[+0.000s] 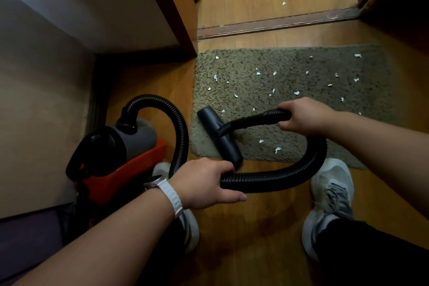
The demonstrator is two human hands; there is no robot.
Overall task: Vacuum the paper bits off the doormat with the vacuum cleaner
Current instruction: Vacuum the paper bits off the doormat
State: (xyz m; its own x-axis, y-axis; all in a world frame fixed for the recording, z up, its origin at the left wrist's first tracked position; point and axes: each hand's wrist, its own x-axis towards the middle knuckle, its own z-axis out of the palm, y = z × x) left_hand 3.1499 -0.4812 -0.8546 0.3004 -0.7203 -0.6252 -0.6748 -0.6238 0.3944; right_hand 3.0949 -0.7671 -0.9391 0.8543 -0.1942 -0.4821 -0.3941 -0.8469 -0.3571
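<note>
Black T-shaped floor nozzle rests at 7 o'clock on olive shaggy doormat; that strip looks cleared. White paper bits remain from 12 to 4 o'clock. Left hand and right hand are clamped on black ribbed hose.

Setting: a home, at an interior doorway. Ahead of the hands, a shaggy grey-green doormat lies on wood-look floor, just short of a dark threshold strip. A brown door frame and plain pale wall stand to the left of the hands. Beside the left hand, a small orange-and-grey household vacuum cleaner. Below the hands, worn sneakers.
</note>
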